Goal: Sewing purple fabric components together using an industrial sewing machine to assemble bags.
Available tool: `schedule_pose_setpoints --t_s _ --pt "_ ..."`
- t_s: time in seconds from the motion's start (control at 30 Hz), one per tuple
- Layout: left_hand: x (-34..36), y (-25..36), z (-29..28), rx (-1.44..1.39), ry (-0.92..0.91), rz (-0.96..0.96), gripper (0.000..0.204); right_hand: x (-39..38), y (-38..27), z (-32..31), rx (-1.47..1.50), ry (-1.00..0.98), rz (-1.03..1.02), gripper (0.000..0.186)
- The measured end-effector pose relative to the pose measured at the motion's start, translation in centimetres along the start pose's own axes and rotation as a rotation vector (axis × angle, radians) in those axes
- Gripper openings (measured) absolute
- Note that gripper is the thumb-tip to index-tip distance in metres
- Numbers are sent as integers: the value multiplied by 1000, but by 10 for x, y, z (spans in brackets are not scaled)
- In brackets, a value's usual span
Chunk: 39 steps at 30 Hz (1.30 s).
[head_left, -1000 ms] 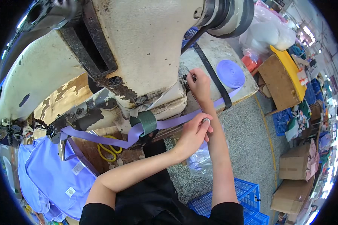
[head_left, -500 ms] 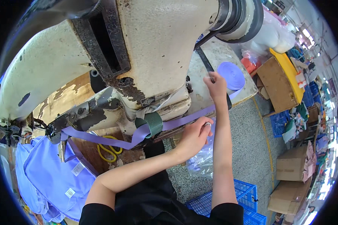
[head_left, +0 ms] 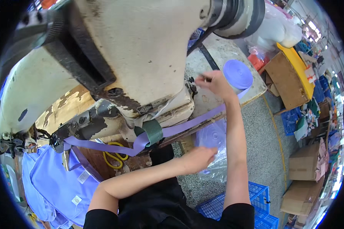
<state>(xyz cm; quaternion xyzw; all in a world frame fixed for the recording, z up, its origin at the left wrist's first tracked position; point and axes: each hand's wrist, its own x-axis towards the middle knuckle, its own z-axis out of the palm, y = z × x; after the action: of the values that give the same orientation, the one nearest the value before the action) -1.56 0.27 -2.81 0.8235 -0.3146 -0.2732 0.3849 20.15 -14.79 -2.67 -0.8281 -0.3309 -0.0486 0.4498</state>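
Observation:
My left hand (head_left: 198, 159) is closed in a loose fist below the purple tape, apart from it; whatever its fingers hold is hidden. Above the table my right hand (head_left: 219, 84) pinches its fingers together, slightly blurred, near the thread-tension parts of the sewing machine (head_left: 141, 49); a small dark spot shows between them, too unclear to name. Beside it a roll of purple tape (head_left: 237, 73) rests on the tabletop. The tape (head_left: 187, 124) runs left through a green webbing loop (head_left: 152, 132) to a metal folder (head_left: 66, 158) at the machine arm. Purple fabric (head_left: 53, 183) with white labels hangs there.
A yellow cord (head_left: 114, 155) hangs under the machine. Clear plastic with purple rolls (head_left: 214, 139) lies below the table edge. Blue crates (head_left: 258, 198) stand on the floor (head_left: 258, 141), with cardboard boxes (head_left: 304, 164) at the right. A yellow-topped brown box (head_left: 286, 80) stands beyond the table.
My right hand has moved left, away from the dark strip on the table toward the machine. My left hand has lowered, its fingers closing from view. The whole view has shifted slightly.

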Motion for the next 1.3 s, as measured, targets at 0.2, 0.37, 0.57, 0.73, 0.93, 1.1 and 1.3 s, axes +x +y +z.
schedule_pose_setpoints --t_s 0.2,0.37,0.57,0.73,0.93,1.1,1.3 --pt "6 9 -24 -558 235 -99 21 31 1 3 69 36 139 14" --pt "6 13 -28 -604 269 -116 23 26 13 -13 253 -125 204 14" --pt "9 11 -27 -607 248 -139 23 33 19 -1 20 -311 65 12" --pt "11 10 -30 -647 250 -129 23 27 15 -1 207 -69 168 11" --pt "33 11 -29 -843 418 -137 20 28 29 -4 218 -307 132 12" --pt "57 5 -32 -987 552 -107 17 33 26 5 164 -181 125 13" --pt "67 -1 -33 -1053 607 -102 17 23 11 -9 252 -213 191 13"
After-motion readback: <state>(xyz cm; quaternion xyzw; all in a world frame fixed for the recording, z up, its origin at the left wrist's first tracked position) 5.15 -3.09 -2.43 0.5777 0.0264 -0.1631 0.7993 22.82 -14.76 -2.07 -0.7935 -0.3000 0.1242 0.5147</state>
